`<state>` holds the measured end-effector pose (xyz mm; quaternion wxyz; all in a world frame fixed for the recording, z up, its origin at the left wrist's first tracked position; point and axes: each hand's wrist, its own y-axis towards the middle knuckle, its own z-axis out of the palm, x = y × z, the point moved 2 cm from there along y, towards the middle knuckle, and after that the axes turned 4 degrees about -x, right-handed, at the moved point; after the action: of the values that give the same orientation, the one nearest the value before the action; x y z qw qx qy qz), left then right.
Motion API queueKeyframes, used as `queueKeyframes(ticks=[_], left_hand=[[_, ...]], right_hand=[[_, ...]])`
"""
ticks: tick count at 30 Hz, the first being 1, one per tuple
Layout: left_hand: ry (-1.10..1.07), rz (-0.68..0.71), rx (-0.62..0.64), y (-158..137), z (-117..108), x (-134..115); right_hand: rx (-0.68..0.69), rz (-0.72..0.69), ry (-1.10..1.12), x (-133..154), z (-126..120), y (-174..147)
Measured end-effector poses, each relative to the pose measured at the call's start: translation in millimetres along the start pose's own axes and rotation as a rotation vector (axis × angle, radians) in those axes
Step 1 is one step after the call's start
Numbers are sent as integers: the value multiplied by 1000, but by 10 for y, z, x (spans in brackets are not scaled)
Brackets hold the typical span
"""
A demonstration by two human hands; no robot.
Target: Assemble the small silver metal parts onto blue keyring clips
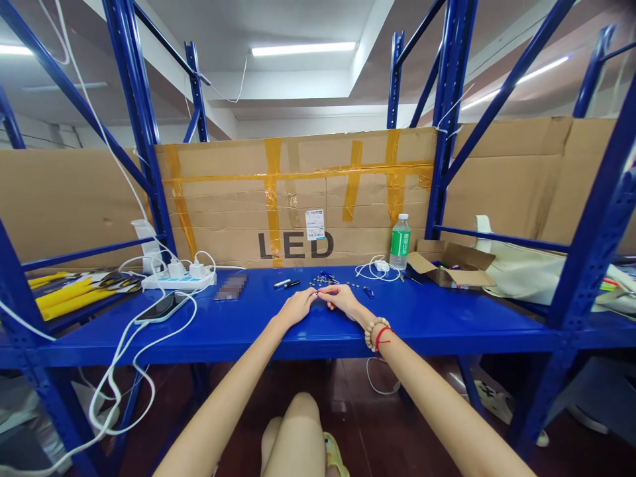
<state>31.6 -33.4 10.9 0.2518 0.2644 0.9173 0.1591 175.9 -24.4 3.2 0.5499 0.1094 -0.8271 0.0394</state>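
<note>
My left hand (pixel 298 307) and my right hand (pixel 342 300) meet over the blue tabletop, fingertips pinched together. Whatever small piece they hold between them is too tiny and too covered to name. A beaded bracelet (pixel 376 331) and a red cord (pixel 381 339) circle my right wrist. Just beyond the fingers lies a scatter of small metal-looking parts (pixel 318 279) with blue pieces (pixel 326 274) among them. One more blue piece (pixel 368 291) rests to the right of my right hand. Two pens, a silver one (pixel 281 283) and a dark one (pixel 292 284), lie beyond my left hand.
On the left stand a white power strip (pixel 179 281) with cables and a phone (pixel 163 308). At the back right are a water bottle (pixel 400 243), a white charger cable (pixel 380 268) and an open cardboard box (pixel 454 265). Cardboard (pixel 223 205) walls the back; blue posts (pixel 447 119) frame the table (pixel 437 318).
</note>
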Motion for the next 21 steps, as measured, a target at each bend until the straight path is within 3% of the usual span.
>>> queueKeyframes(ticks=[12, 14, 18, 21], left_hand=[[13, 123, 141, 188, 11, 106], [12, 151, 142, 270, 33, 165], [140, 186, 180, 463, 81, 355], [167, 177, 203, 602, 106, 467]], right_hand=[[306, 23, -413, 115, -477, 404], [265, 13, -425, 131, -641, 528], [-1, 14, -416, 85, -1057, 798], [-28, 51, -467, -69, -1248, 950]])
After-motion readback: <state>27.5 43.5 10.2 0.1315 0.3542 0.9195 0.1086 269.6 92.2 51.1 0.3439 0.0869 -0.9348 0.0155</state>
